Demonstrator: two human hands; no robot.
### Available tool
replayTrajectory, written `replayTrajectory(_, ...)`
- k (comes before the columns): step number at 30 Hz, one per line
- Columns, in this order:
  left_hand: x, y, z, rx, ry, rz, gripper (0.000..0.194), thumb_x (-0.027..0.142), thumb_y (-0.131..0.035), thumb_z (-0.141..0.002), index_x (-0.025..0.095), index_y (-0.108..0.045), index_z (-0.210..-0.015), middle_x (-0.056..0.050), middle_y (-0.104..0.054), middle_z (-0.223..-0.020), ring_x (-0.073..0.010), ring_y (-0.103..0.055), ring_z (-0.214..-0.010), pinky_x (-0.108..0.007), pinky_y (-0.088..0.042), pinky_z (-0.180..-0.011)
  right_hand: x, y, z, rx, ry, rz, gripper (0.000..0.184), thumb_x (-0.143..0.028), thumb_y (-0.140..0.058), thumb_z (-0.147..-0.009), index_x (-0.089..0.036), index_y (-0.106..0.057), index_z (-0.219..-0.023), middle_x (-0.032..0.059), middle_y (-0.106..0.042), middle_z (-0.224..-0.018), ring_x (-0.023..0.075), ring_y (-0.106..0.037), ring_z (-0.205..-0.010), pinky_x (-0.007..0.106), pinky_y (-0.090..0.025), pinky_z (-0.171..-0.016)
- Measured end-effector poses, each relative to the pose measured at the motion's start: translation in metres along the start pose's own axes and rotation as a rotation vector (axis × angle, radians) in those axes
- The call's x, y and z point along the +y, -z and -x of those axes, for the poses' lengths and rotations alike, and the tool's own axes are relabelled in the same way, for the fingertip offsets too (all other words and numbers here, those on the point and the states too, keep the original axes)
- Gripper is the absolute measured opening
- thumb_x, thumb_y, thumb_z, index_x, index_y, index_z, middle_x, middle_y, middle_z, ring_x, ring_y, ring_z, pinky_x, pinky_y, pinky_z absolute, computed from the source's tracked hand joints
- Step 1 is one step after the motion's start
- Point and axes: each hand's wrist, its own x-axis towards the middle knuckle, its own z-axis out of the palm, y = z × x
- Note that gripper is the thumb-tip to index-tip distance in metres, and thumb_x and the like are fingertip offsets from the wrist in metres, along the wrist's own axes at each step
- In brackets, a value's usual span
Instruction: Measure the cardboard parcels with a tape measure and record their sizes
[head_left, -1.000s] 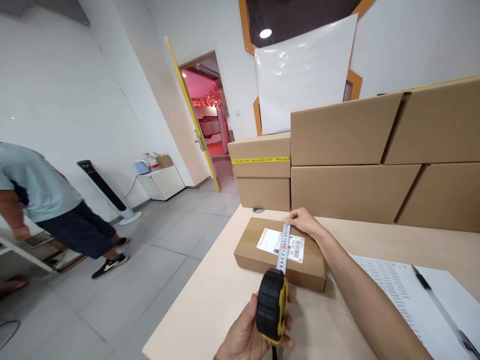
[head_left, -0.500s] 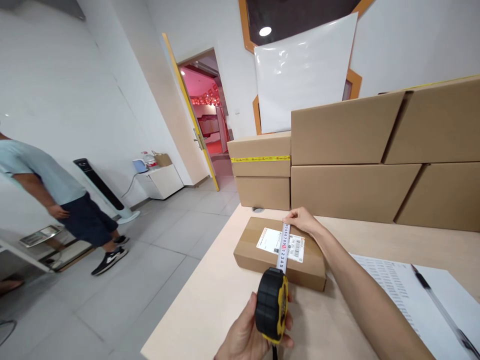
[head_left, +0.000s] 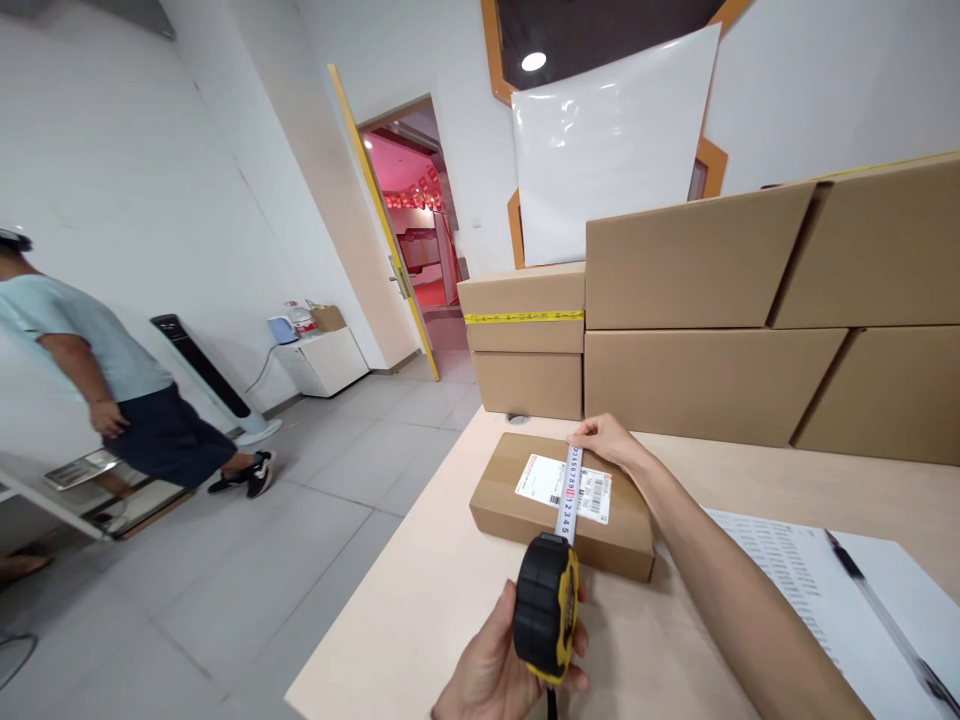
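A small brown cardboard box (head_left: 499, 490) with a white shipping label (head_left: 540, 480) lies flat on the table. My left hand (head_left: 495, 650) is closed around a black and yellow tape measure (head_left: 544, 605), held just in front of the box. The white blade (head_left: 568, 505) runs out from the case across the box top and over the label. At the far edge of the box, my right hand (head_left: 604, 440) pinches the blade's end between thumb and fingers.
Large cartons (head_left: 712, 385) are stacked along the back of the pale table (head_left: 390, 620). Printed sheets (head_left: 795, 590) with a pen (head_left: 877, 600) on them lie to the right. On the left, a person (head_left: 105, 350) walks near a tower fan (head_left: 202, 370); a yellow-edged door (head_left: 382, 230) stands ajar.
The person on the left has taken a step, their legs and feet now placed differently. My hands, the tape measure and the small box hold the same arrangement.
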Motion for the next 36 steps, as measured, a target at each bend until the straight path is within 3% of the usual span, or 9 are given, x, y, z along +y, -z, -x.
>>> replayTrajectory(19, -0.001, -0.001, -0.001, 0.026, 0.003, 0.047, 0.063, 0.055, -0.066, -0.074, 0.007, -0.064, -0.115, -0.014, -0.065, -0.109, -0.0203, -0.062, -0.081, -0.031, -0.055, -0.064, -0.006, 0.002, 0.007, -0.013, 0.060, -0.024, 0.026, -0.042, -0.073, -0.062, -0.017, -0.068, -0.057, 0.0010, -0.068, -0.059, 0.0165, -0.059, -0.060, 0.026, -0.044, -0.058)
replayTrajectory(24, -0.002, -0.003, -0.002, 0.053, -0.050, 0.008, 0.049, 0.031, -0.073, -0.073, 0.017, -0.061, -0.118, -0.010, -0.066, -0.102, -0.0236, -0.065, -0.082, -0.032, -0.054, -0.061, -0.020, 0.011, 0.023, 0.015, 0.129, -0.059, 0.040, -0.055, -0.060, -0.074, -0.017, -0.069, -0.069, 0.0019, -0.070, -0.070, 0.0187, -0.062, -0.072, 0.027, -0.046, -0.066)
replayTrajectory(27, -0.002, -0.008, -0.003, 0.058, -0.020, 0.049, 0.049, 0.041, -0.070, -0.076, 0.021, -0.058, -0.119, -0.010, -0.066, -0.098, -0.0217, -0.065, -0.076, -0.031, -0.052, -0.057, -0.026, 0.025, 0.039, 0.120, 0.153, -0.114, 0.047, -0.057, -0.046, -0.084, -0.017, -0.069, -0.093, 0.0074, -0.071, -0.098, 0.0210, -0.062, -0.095, 0.030, -0.047, -0.082)
replayTrajectory(30, 0.005, -0.012, -0.001, 0.083, -0.047, 0.115, 0.047, 0.056, -0.059, -0.080, 0.016, -0.064, -0.104, -0.009, -0.066, -0.090, -0.0160, -0.060, -0.062, -0.025, -0.048, -0.048, -0.023, 0.044, 0.067, 0.202, 0.120, -0.120, 0.046, -0.056, -0.048, -0.084, -0.018, -0.068, -0.101, 0.0105, -0.069, -0.109, 0.0242, -0.061, -0.102, 0.036, -0.047, -0.089)
replayTrajectory(33, 0.022, -0.013, 0.007, 0.104, -0.202, 0.145, 0.041, 0.054, -0.053, -0.085, 0.018, -0.064, -0.103, -0.007, -0.067, -0.100, -0.0125, -0.057, -0.060, -0.021, -0.046, -0.046, -0.011, 0.061, 0.108, 0.190, 0.067, -0.051, 0.045, -0.056, -0.050, -0.083, -0.020, -0.069, -0.102, 0.0094, -0.068, -0.112, 0.0274, -0.060, -0.105, 0.041, -0.049, -0.089)
replayTrajectory(36, 0.044, -0.012, 0.019, 0.256, -0.379, 0.117, 0.036, 0.046, -0.044, -0.092, 0.019, -0.062, -0.107, -0.009, -0.066, -0.113, -0.0136, -0.060, -0.064, -0.024, -0.050, -0.050, 0.007, 0.070, 0.152, 0.137, -0.045, -0.014, 0.046, -0.057, -0.051, -0.082, -0.020, -0.070, -0.102, 0.0103, -0.067, -0.116, 0.0305, -0.058, -0.112, 0.043, -0.048, -0.092)
